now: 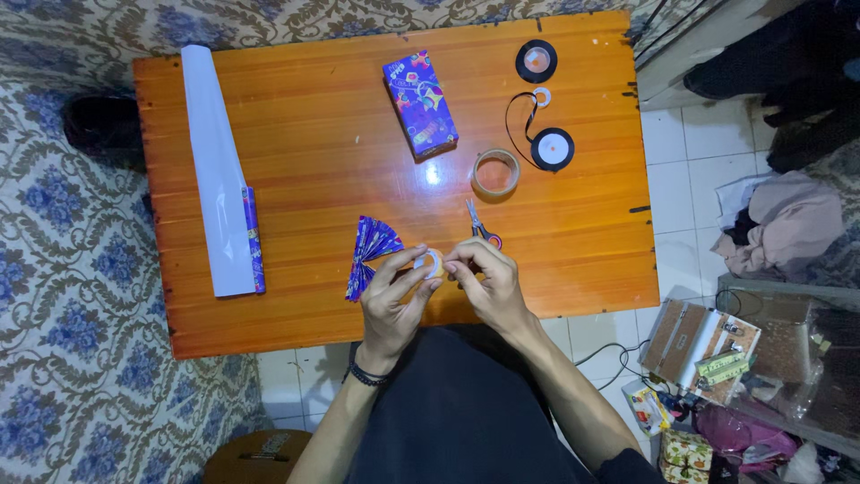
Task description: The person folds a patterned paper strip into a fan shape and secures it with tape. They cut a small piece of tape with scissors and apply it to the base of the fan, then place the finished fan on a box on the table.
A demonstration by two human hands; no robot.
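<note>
Hands meet over the table's six-o'clock edge: left hand (392, 291) and right hand (481, 276) both pinch a small tape roll (431, 263). Pleated paper fan (370, 251) is folded, wrapped box (420, 104) at twelve; ribbon spools (552, 148) untouched.

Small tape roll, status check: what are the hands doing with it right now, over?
Both hands on small white tape roll, left hand and right hand pinching it. Pleated paper fan beside left. Scissors just beyond right.

orange wooden table (296, 116), purple patterned wrapped box (420, 104), white paper roll (218, 170)
</note>
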